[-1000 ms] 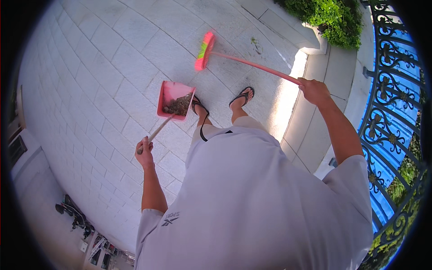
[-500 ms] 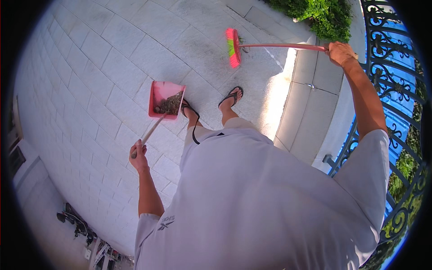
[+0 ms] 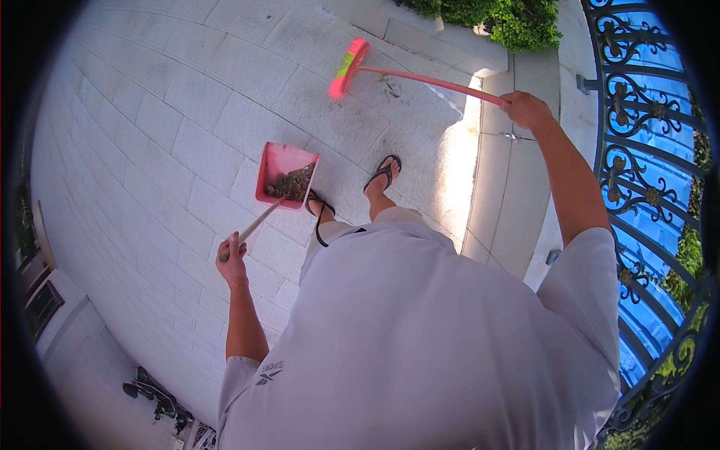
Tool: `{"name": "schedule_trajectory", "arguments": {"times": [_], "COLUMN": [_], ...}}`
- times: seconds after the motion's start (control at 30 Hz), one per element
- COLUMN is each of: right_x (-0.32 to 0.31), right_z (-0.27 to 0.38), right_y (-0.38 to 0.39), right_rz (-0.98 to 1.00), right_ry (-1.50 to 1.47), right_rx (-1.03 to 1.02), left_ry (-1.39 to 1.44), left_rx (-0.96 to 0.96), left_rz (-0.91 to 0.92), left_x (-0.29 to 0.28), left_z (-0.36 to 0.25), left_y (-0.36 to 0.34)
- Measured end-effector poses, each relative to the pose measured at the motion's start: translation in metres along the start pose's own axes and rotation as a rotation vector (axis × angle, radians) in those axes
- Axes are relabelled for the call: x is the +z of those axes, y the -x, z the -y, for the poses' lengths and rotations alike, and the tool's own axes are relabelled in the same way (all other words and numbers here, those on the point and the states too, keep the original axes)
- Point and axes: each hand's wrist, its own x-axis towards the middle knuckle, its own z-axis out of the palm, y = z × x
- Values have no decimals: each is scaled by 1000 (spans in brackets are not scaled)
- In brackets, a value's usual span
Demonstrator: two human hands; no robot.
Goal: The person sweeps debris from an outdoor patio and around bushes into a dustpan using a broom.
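Observation:
My left hand (image 3: 232,258) is closed round the upper end of the pale handle of a red dustpan (image 3: 262,180). A heap of brown debris (image 3: 292,182) lies in the pan, toward its right side, and the pan is beside my sandalled foot (image 3: 321,202). My right hand (image 3: 529,111) grips the far end of a long pink broom handle (image 3: 435,81). The broom head (image 3: 349,67), with pink and lime-green bristles, is on or just above the paving, up and to the right of the dustpan. A small dark scrap (image 3: 391,88) lies on the paving just right of the broom head.
Grey paving slabs (image 3: 150,135) spread to the left. On the right run a pale stone kerb (image 3: 491,180) and an ornate dark metal fence (image 3: 630,112) with blue sheeting behind it. Green shrubs (image 3: 517,21) grow at the top. A dark jumble (image 3: 159,397) sits at lower left.
The broom has swung left, its head moving away from the dark scrap, and my right hand has moved left and slightly down. My left hand keeps its hold on the dustpan.

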Motion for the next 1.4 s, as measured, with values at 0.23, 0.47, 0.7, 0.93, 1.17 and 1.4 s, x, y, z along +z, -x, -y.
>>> {"name": "schedule_trajectory", "arguments": {"times": [0.23, 0.47, 0.7, 0.93, 1.17, 1.4], "right_x": [153, 179, 195, 174, 144, 129], "right_z": [-47, -62, 41, 232, 298, 310], "right_y": [40, 124, 216, 164, 126, 202], "right_rz": [59, 46, -51, 80, 195, 108], "right_ry": [-113, -263, -638, -600, -496, -641], "right_rx": [141, 242, 464, 577, 632, 835], "left_ry": [-97, -97, -157, -281, -520, -605], "left_rx": [123, 237, 332, 367, 531, 678], "left_rz": [122, 241, 484, 709, 859, 905], "left_x": [37, 81, 162, 215, 215, 229], "left_z": [-57, -114, -178, -196, -254, -274], "left_y": [-19, -65, -162, -269, -358, -371]}}
